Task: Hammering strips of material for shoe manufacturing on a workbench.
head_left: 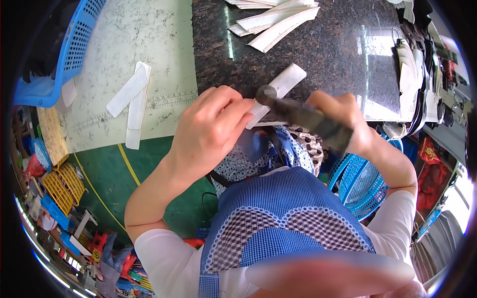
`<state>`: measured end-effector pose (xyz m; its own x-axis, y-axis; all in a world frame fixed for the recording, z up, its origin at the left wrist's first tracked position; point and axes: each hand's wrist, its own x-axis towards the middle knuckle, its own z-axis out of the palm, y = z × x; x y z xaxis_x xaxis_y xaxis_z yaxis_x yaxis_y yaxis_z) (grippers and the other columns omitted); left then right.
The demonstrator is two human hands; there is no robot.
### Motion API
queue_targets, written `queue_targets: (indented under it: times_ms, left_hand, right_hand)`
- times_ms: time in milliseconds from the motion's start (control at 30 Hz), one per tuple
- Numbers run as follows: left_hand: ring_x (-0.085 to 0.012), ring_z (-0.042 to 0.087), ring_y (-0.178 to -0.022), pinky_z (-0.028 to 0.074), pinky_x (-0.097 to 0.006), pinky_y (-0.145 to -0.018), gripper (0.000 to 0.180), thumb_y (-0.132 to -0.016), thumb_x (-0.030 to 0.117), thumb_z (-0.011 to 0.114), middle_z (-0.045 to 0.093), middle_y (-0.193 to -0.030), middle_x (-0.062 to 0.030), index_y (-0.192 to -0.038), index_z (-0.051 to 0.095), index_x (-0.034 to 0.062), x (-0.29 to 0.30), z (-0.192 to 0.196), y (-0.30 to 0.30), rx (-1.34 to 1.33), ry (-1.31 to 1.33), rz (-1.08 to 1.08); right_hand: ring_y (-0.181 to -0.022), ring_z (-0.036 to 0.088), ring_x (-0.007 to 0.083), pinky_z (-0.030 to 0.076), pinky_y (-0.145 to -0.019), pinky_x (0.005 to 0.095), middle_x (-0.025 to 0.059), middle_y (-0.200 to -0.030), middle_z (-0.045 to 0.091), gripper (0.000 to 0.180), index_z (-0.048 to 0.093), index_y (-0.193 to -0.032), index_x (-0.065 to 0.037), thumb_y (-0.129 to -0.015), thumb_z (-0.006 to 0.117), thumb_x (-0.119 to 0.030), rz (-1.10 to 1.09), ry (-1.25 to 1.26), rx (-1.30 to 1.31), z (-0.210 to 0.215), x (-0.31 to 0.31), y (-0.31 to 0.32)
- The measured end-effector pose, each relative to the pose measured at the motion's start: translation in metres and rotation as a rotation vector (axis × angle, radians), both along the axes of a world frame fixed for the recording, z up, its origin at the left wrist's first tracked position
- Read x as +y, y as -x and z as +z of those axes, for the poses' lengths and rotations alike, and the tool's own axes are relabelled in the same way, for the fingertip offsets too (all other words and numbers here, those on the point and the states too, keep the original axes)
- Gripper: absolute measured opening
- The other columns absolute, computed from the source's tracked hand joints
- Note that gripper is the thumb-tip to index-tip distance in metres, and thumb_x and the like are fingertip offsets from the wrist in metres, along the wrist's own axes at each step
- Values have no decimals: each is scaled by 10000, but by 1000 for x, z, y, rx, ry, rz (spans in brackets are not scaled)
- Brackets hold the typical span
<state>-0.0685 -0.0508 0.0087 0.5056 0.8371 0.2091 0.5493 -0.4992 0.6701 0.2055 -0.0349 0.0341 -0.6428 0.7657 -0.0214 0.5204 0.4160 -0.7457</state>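
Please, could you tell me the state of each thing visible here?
Left grip, curled at white strip edge; hold unclear
Right grip, closed around hammer
Hammer, head over strip; contact unclear
White strip, lying on dark slab
Two pale strips, overlapping on greenish mat
Strip pile, overlapping on slab
Apron, worn

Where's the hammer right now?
In the head view, right of the middle: the hammer is in the right hand, its round head over the white strip beside the left hand.
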Motion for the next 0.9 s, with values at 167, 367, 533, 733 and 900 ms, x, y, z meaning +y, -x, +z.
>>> queue_targets:
  times_ms: [167, 367, 533, 733, 900]
  left_hand:
    - [-255, 641, -763, 531, -367, -655, 231, -758, 9, 771, 632, -883, -68, -980, 712, 32, 0, 5, 1, -20, 82, 8]
    - [-243, 647, -731, 529, -350, -634, 163, -760, 12, 780, 648, -857, -64, -910, 715, 26, -7, -1, 4, -70, 97, 78]
    - [-228, 645, -718, 520, -338, -613, 154, -745, 17, 795, 647, -838, -54, -871, 708, 32, -10, -2, 6, -51, 18, 93]
    - [-232, 636, -724, 517, -339, -610, 188, -688, 19, 819, 635, -817, -46, -823, 690, 42, -16, -8, 6, -47, -58, 136]
    - [-231, 617, -699, 503, -344, -593, 204, -655, -11, 802, 623, -817, -50, -800, 665, 32, -23, -12, 7, -20, -105, 140]
  right_hand:
    - [-528, 634, 316, 484, -493, 406, 114, -597, 553, 156, 587, -961, -30, -827, 667, -32, -53, -50, -80, -6, 8, 1]
    - [-529, 625, 324, 471, -485, 413, 133, -598, 571, 187, 585, -976, -40, -805, 659, -21, -27, 33, -56, -7, 4, 6]
    - [-521, 628, 307, 470, -470, 401, 117, -586, 567, 155, 582, -954, -42, -852, 686, -95, 112, -51, -57, 3, 5, 14]
    - [-495, 614, 292, 460, -451, 392, 98, -579, 557, 124, 578, -940, -47, -874, 671, -95, 101, -104, -55, 0, 4, 19]
    - [-486, 605, 279, 451, -442, 395, 92, -587, 558, 136, 563, -911, -45, -883, 680, -109, 59, -57, 25, 0, 7, 23]
